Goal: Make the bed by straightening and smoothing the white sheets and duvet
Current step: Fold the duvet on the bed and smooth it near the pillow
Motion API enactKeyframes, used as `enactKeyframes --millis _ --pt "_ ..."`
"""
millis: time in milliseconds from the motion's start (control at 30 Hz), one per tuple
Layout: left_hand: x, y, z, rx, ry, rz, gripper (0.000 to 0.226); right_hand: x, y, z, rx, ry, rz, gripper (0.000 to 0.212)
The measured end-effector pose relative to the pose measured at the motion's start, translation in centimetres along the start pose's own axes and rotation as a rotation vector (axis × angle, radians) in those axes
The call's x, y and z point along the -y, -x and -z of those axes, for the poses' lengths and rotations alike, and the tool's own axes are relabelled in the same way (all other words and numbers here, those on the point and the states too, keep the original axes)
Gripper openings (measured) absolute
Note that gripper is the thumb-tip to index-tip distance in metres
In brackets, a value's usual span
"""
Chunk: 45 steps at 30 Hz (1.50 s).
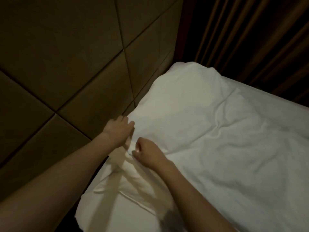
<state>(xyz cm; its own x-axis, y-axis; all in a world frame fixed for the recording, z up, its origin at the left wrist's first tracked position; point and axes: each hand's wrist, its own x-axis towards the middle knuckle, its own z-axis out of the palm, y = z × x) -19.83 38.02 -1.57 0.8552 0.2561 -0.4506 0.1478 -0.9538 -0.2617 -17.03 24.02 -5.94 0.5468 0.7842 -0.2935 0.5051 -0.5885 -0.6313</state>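
Observation:
A white duvet (pixel 225 139) lies rumpled over the bed, with creases running across its middle and a bulge at the far corner. Below it at the near left a flat white sheet (pixel 127 213) shows. My left hand (pixel 119 129) is at the duvet's left edge beside the headboard, fingers curled into the fabric. My right hand (pixel 147 152) pinches a bunched fold of the duvet edge just right of the left hand. Both forearms reach in from the bottom of the view.
A padded brown headboard (pixel 66 64) of square panels runs along the left, tight against the bed. Dark pleated curtains (pixel 250 39) hang behind the far side. The room is dim.

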Motion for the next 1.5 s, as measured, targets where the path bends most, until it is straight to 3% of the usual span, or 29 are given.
enactKeyframes --millis 67,167,267,433,567,667,733,833,900,1133,1367,1500 --pt "-0.8 -0.4 0.9 -0.124 0.088 0.024 0.040 -0.7 -1.2 3.4 -0.173 0.022 -0.025 0.016" --pt "-2.5 -1.9 1.9 -0.212 0.157 0.070 0.035 -2.8 -2.9 7.6 -0.302 0.354 0.009 0.021" --pt "-4.9 -4.3 3.2 -0.205 0.256 0.134 0.064 -4.4 -5.3 11.5 -0.172 0.595 0.067 0.037" --pt "-5.4 -8.9 6.0 -0.117 0.573 0.257 0.107 -8.2 -9.7 20.4 0.037 0.805 -0.083 0.041" --pt "-4.0 -12.4 7.7 -0.098 0.750 0.288 0.114 -9.9 -14.7 27.0 0.047 1.006 -0.229 0.047" --pt "-3.6 -15.0 7.0 -0.058 0.850 0.295 0.114 -10.0 -19.7 28.0 0.094 0.897 -0.277 0.041" --pt "-4.0 -16.8 5.9 -0.001 0.854 0.305 0.114 -10.3 -22.6 26.8 0.161 0.826 -0.284 0.052" --pt "-4.9 -19.1 3.2 0.157 0.895 0.345 0.118 -11.2 -25.7 24.2 0.328 1.012 -0.270 0.081" --pt "-5.7 -20.1 1.1 0.251 0.935 0.377 0.119 -12.6 -27.0 22.6 0.396 1.050 -0.267 0.086" --pt "-7.6 -22.9 -2.9 0.356 0.897 0.412 0.106 -15.6 -29.7 21.8 0.437 1.007 -0.240 0.088" --pt "-7.4 -23.0 -4.2 0.281 0.952 0.386 0.074 -17.2 -31.3 20.5 0.480 1.005 -0.306 0.045" --pt "-7.6 -22.2 -4.7 0.225 0.955 0.373 0.064 -17.6 -31.4 22.3 0.456 0.983 -0.251 0.066"
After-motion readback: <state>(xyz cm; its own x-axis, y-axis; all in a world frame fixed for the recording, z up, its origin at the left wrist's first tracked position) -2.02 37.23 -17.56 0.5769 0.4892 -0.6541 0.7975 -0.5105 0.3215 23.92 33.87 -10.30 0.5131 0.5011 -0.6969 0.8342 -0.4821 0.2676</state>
